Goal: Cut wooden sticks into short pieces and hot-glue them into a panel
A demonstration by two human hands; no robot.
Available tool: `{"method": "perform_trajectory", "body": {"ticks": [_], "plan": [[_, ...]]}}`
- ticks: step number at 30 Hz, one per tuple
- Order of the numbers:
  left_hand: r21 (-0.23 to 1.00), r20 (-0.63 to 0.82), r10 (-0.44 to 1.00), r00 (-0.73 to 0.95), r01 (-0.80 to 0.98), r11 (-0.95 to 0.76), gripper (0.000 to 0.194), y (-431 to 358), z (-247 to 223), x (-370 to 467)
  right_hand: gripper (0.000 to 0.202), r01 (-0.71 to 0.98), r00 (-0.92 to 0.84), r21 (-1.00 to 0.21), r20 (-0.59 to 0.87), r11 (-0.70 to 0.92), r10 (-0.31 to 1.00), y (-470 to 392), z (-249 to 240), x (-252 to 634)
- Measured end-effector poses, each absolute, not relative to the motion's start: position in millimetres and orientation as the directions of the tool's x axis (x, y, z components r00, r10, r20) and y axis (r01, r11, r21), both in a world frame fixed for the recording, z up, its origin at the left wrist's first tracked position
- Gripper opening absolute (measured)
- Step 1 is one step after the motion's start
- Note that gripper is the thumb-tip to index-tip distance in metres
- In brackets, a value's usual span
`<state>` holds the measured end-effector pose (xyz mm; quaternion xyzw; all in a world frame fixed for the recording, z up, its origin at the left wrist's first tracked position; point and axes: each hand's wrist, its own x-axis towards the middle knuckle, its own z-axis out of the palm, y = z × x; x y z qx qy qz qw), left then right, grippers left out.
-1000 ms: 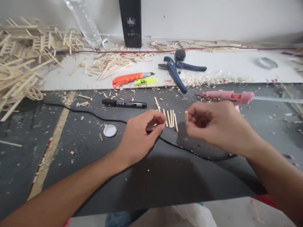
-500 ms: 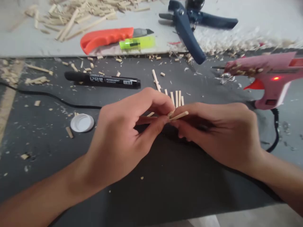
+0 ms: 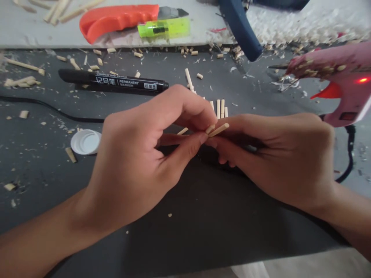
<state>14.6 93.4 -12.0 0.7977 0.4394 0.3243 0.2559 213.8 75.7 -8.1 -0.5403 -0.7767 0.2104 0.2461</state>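
My left hand [image 3: 145, 166] pinches small wooden stick pieces [image 3: 219, 130] between thumb and forefinger, one short and one longer, lying side by side at a slant. From the right, my right hand [image 3: 275, 158] meets it, its thumb and forefinger closed at the lower end of the same pieces. The fingertips of both hands touch or nearly touch and hide where the pieces meet. Just behind the fingers, several cut sticks [image 3: 218, 108] lie on the dark table [image 3: 179, 247]. Another stick [image 3: 189, 80] lies a little further left.
A black marker [image 3: 113, 81] and white cap [image 3: 86, 142] lie left. Behind are an orange knife [image 3: 118, 21], a yellow-green piece [image 3: 164, 28] and a blue-handled tool [image 3: 242, 29]. At right is a pink glue gun [image 3: 344, 79], its red light on. Wood scraps are scattered about.
The view has shifted closer, so the tools behind sit higher and further outward in the picture. Both hands keep their pinch, and the short stick piece shows a little more between the fingertips.
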Motion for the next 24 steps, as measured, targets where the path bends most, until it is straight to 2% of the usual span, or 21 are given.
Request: {"method": "perform_trajectory", "body": {"ticks": [11,24], "plan": [[0.745,0.320,0.874,0.366,0.472,-0.471,0.008,92.0,-19.0,14.5,0.014,0.697,-0.320,-0.615,0.194,0.369,0.927,77.5,-10.7,213.5],[0.823,0.227,0.914,0.336,0.435,-0.364,0.005,91.9,-17.4,17.2,0.012,0.707,-0.284,-0.639,0.136,0.303,0.949,78.5,-9.2,211.7]]}}
